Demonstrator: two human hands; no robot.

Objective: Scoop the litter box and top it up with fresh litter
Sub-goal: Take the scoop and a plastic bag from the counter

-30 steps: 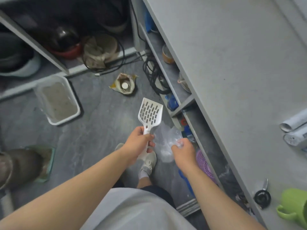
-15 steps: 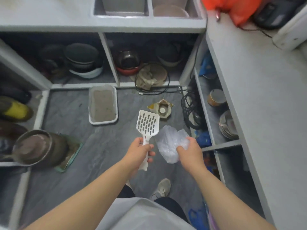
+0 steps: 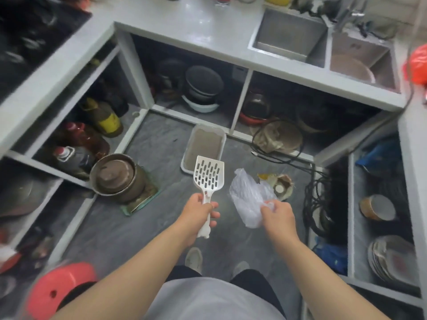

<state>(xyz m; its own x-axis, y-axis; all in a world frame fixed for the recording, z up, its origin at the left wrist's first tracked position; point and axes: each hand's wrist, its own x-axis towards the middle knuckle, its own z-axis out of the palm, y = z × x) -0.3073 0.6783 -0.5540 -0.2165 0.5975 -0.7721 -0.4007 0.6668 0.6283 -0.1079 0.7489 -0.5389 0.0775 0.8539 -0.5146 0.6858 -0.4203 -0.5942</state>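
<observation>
Left hand (image 3: 199,210) is wrapped around the handle of the white slotted plastic litter scoop (image 3: 209,175), fingers curled tight, blade pointing up and away. Right hand (image 3: 278,214) is pinching a crumpled clear thin plastic bag (image 3: 248,197) by its gathered edge, the rest of it hanging loose. And there's the target — the shallow white rectangular litter box (image 3: 204,147), filled with grey litter, sitting on the dark grey floor (image 3: 161,144) just in front of the open shelving under the bench (image 3: 208,31), well ahead of both hands.

No scooping yet, by the look of it; the person is standing above with both tools ready. The scoop looks light and stiff, so a grip low on the handle should give good leverage for digging under clumps. The bag is the tricky one — flimsy, slippery, likely to collapse shut, so it probably wants holding open at the mouth. The box itself looks light but loose-filled; if moved, take it by both long rims and keep it level.
</observation>
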